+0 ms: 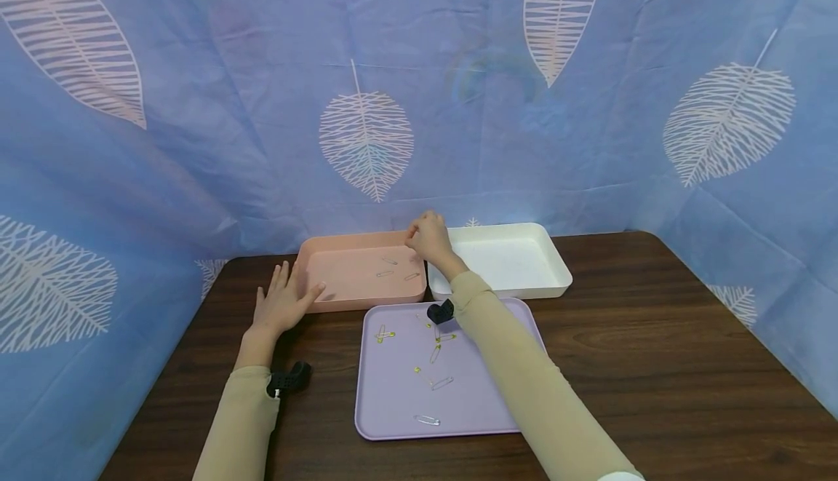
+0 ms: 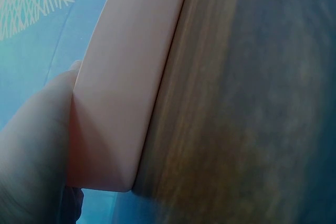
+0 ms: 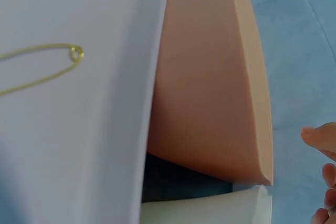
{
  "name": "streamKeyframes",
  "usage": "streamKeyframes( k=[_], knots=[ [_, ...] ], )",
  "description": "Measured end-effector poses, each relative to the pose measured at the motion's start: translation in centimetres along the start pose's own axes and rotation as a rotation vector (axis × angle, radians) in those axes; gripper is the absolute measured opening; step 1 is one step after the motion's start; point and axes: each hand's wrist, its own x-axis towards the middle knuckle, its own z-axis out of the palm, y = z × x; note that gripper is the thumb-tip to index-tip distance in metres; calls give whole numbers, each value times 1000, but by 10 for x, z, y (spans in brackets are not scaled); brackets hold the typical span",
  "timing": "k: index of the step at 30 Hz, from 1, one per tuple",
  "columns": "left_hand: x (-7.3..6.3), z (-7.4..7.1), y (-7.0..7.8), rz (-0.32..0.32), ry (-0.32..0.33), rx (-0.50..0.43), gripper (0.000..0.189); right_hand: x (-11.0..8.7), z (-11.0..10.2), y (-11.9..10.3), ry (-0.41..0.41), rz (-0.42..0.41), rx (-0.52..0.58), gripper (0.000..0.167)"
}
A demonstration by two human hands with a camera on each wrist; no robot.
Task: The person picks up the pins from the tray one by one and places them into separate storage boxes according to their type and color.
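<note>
My left hand (image 1: 281,303) lies with spread, straight fingers at the left edge of a pink tray (image 1: 366,303); its thumb reaches over the near-left corner. In the left wrist view that hand (image 2: 31,145) touches the wall of the pink tray (image 2: 121,77). My right hand (image 1: 432,239) hovers above the pink tray's right end, beside the white tray, thumb and fingertips brought close together. No pin shows at its fingertips in the right wrist view, where only part of the hand (image 3: 323,137) appears. Several silver safety pins (image 1: 385,273) lie in the pink tray.
Nearer me, a lilac tray (image 1: 386,415) holds yellow safety pins (image 1: 435,354) and silver ones (image 1: 428,420); my right forearm crosses it. A white tray (image 1: 504,255) adjoins the pink one. Behind the brown table (image 1: 655,364) hangs a blue leaf-print cloth (image 1: 458,139).
</note>
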Motion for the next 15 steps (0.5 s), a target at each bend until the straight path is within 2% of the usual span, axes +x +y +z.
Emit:
streamKeyframes(
  k=[11, 15],
  knots=[
    [3, 4, -3, 1, 3, -2, 99, -10, -6, 1, 12, -22, 38, 8],
    [2, 3, -3, 1, 12, 1, 99, -17, -12, -1, 23, -54, 67, 9]
  ],
)
